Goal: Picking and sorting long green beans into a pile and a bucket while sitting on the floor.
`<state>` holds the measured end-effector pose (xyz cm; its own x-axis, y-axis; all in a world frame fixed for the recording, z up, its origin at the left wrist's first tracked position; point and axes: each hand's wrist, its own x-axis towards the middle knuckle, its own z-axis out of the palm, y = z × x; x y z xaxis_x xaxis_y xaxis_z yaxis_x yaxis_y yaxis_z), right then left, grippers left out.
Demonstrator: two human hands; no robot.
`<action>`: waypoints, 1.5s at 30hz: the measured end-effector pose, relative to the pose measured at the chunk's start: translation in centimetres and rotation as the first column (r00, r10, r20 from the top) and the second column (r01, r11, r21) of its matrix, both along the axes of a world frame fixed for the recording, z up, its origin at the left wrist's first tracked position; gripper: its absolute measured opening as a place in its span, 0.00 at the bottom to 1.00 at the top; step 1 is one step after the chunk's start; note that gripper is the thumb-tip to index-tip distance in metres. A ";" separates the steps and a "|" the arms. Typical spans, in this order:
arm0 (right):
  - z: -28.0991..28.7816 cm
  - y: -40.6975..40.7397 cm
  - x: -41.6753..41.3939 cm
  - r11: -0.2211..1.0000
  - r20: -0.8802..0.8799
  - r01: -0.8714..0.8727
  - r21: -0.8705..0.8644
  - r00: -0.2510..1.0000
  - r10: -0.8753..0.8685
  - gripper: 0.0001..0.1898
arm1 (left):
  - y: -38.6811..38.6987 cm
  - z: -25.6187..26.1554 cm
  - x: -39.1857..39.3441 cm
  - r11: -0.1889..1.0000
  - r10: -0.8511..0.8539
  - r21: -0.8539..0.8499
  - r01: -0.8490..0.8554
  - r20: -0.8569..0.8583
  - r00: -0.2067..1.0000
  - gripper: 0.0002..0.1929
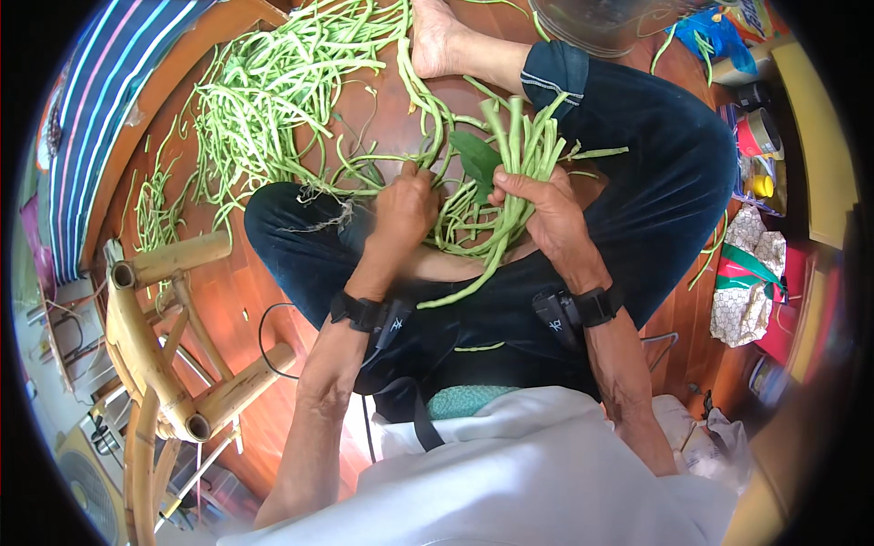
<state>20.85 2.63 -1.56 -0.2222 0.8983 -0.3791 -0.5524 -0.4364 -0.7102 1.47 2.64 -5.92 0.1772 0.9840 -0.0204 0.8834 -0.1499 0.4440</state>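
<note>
My right hand (550, 205) is closed around a bundle of green yardlong beans (515, 147). The cut-looking ends point up and away, and one long bean hangs down toward my lap. A broad green leaf (476, 160) sticks out at the bundle's left side. To the left, my left hand (408, 205) has its fingers curled on bean strands (431, 140); its fingertips are mostly hidden. More beans (464, 225) lie in a tangle between my crossed legs, under both hands. A large heap of yardlong beans (273, 102) spreads over the floor beyond my left knee.
A bamboo stool or chair frame (160, 341) stands at the left, near a black cable (263, 341). Striped cloth (123, 116) hangs at the upper left. A transparent container (587, 24) sits at the far side. At right are a patterned cloth bag (744, 293) and shelf items.
</note>
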 end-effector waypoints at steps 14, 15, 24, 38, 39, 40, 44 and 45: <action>0.2 0.2 -0.4 0.961 0.105 -0.194 -0.197 0.971 0.217 0.14 | 0.2 3.2 0.0 0.825 0.539 -0.532 0.193 0.842 0.019 0.07; 0.1 0.2 -0.5 0.961 0.081 -0.208 -0.181 0.971 0.225 0.14 | 0.1 3.4 0.0 0.811 0.523 -0.511 0.285 0.851 0.039 0.07; -0.8 0.3 -0.3 0.998 0.049 0.009 -0.064 0.999 -0.005 0.14 | -0.4 2.5 0.2 0.732 0.536 -0.515 0.445 0.840 0.090 0.11; -0.5 0.4 0.3 0.991 -0.052 0.135 -0.025 0.989 -0.136 0.13 | 0.3 1.1 -1.0 0.773 0.626 -0.562 0.296 0.751 -0.209 0.13; -0.4 0.3 0.3 0.993 -0.068 0.119 -0.013 0.990 -0.120 0.13 | 0.4 1.2 -1.0 0.765 0.634 -0.580 0.280 0.755 -0.168 0.14; -0.3 0.3 0.2 0.993 -0.074 0.118 0.004 0.990 -0.118 0.12 | 0.4 1.2 -1.0 0.769 0.627 -0.569 0.290 0.760 -0.173 0.14; 0.1 0.2 -0.1 0.994 -0.070 0.091 0.065 0.994 -0.087 0.11 | 0.2 1.4 -0.9 0.784 0.603 -0.553 0.281 0.786 -0.135 0.14; 0.1 0.2 -0.1 0.994 -0.070 0.090 0.063 0.994 -0.086 0.11 | 0.2 1.5 -0.8 0.795 0.580 -0.524 0.305 0.804 -0.131 0.14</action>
<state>20.72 2.80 -1.42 -0.1641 0.9379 -0.3056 -0.6339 -0.3376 -0.6958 0.70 2.80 -4.44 0.2963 0.8815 -0.3677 -0.5800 0.4720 0.6640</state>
